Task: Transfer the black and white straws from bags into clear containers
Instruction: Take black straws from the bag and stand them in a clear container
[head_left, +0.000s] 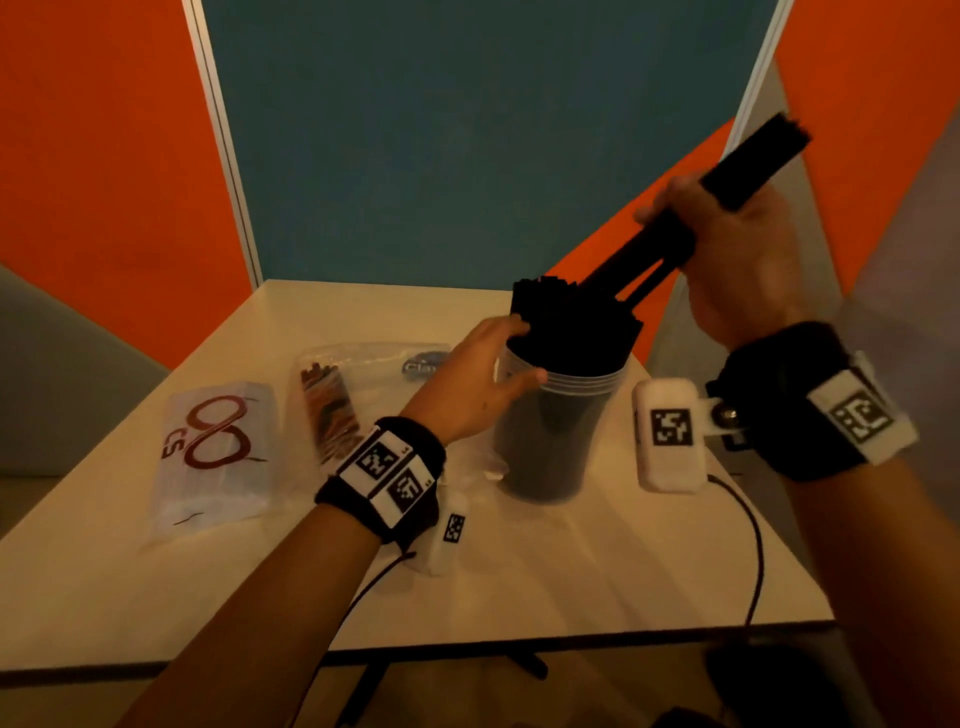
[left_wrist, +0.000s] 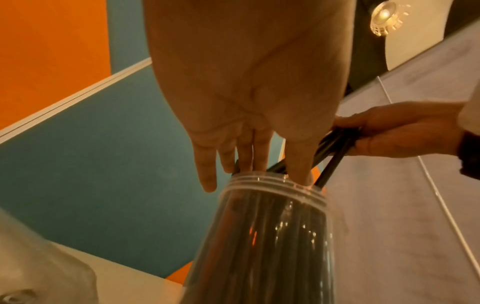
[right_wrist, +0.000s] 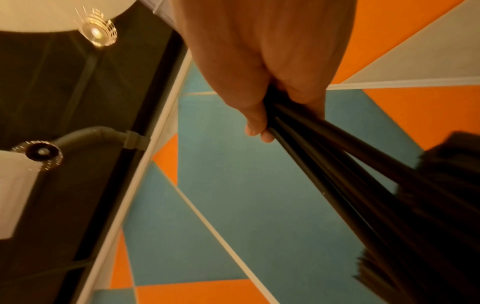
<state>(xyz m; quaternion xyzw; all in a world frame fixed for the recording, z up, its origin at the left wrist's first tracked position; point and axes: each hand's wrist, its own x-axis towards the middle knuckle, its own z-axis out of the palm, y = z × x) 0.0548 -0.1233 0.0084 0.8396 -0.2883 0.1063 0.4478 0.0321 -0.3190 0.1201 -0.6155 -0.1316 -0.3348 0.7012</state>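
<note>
A clear container (head_left: 550, 431) stands mid-table, packed with upright black straws (head_left: 571, 322). My left hand (head_left: 519, 353) lies against its top: the straight fingers (left_wrist: 207, 174) press the standing straws and the thumb rests on the container's rim (left_wrist: 272, 183). My right hand (head_left: 670, 218) is raised to the right and grips a tilted bundle of black straws (head_left: 748, 161). The bundle's lower ends reach down into the container's mouth. In the right wrist view my right hand (right_wrist: 262, 131) is wrapped round the black straw bundle (right_wrist: 337, 174).
On the table (head_left: 545, 582) to the left lie a pale bag with a red "8" logo (head_left: 213, 447), a clear bag of brownish straws (head_left: 332, 410) and another clear bag with a blue label (head_left: 415, 364). A black cable (head_left: 756, 551) runs along the right side.
</note>
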